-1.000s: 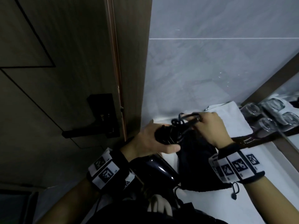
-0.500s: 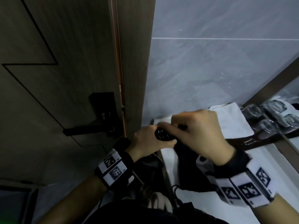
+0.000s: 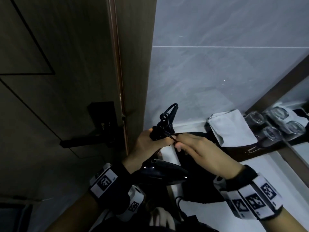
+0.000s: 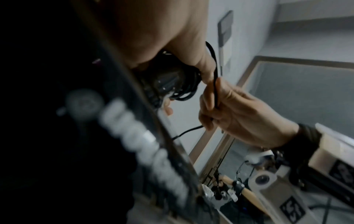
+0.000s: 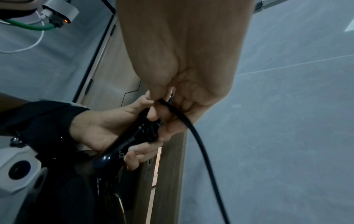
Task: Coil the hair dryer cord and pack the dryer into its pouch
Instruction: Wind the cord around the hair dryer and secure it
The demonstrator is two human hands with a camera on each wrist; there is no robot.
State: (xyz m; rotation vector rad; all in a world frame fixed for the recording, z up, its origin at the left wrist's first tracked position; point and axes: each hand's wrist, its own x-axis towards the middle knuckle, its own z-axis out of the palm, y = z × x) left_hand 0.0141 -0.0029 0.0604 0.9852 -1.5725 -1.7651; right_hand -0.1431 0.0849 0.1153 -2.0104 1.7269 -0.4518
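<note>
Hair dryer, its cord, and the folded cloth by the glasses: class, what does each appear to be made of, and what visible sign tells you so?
Hair dryer: probably hard glossy black plastic; sharp highlights sit on its body.
Cord: seemingly rubber or soft plastic sheathing, matte black; it bends into loops at the handle.
Folded cloth: likely woven cotton, white and matte; it shows soft folds and a stitched edge.

L hand (image 4: pixel 162 34) gripped dryer handle (image 4: pixel 166 81) w/ cord (image 4: pixel 188 91) coiled round it, R hand (image 4: pixel 239 115) pinched the cord's loose run.
</note>
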